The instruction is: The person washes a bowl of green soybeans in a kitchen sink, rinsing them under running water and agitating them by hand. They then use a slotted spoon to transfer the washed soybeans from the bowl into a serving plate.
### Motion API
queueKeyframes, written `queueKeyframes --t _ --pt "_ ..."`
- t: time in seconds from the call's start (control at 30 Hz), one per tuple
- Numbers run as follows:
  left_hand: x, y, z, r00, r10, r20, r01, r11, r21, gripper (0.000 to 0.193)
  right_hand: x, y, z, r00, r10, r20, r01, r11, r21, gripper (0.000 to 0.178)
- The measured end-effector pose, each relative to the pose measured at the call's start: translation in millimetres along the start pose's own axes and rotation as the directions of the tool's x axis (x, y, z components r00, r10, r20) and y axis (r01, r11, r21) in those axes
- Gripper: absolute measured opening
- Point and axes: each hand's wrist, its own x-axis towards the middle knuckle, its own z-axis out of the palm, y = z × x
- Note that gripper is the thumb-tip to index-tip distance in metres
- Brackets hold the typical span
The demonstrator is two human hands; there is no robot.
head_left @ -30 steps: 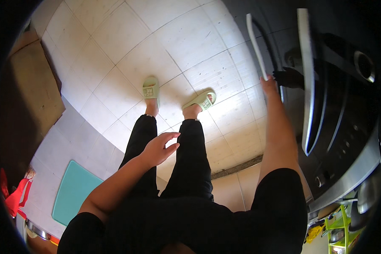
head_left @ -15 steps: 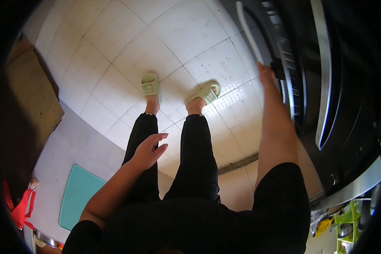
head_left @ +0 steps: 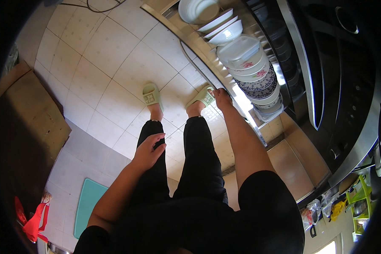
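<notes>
My right hand (head_left: 222, 99) is closed round the curved metal handle (head_left: 194, 63) of a drawer (head_left: 246, 118). The drawer stands pulled out below the counter. In it are a big white bowl (head_left: 194, 12), several plain white bowls (head_left: 227, 33) on edge, a translucent white container (head_left: 240, 48), and a row of bowls with pink flowers (head_left: 249, 65) and dark blue patterns (head_left: 260, 84). My left hand (head_left: 149, 151) hangs in front of my left leg, holding nothing, thumb and fingers apart.
A black appliance (head_left: 347, 76) with metal trim rises above the drawer on the right. My green slippers (head_left: 151, 94) stand on the tiled floor. At the left are a brown cardboard box (head_left: 40, 114), a teal board (head_left: 89, 205) and a red bag (head_left: 34, 222).
The drawer has come out toward me and the left, with my right hand on its handle. The bowls inside now show. My left hand has barely moved.
</notes>
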Motion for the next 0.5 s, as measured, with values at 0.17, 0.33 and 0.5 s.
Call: queueKeyframes --t 0.17,0.33,0.5 --pt "-1.2 -10.8 11.6 0.998 0.054 -0.023 -0.055 0.998 -0.038 0.036 -50.8 -16.4 -10.9 0.991 -0.119 -0.065 0.11 0.985 -0.136 0.053" --pt "3.0 -8.0 17.5 0.998 0.062 0.006 -0.061 0.996 -0.07 0.036 -109.2 -53.8 -41.5 0.957 -0.277 -0.083 0.269 0.958 -0.1 0.044" --pt "8.5 -0.5 18.7 0.998 0.062 0.005 -0.06 0.982 -0.176 0.037 -130.0 -100.7 -84.1 0.94 -0.332 -0.082 0.341 0.883 0.323 0.027"
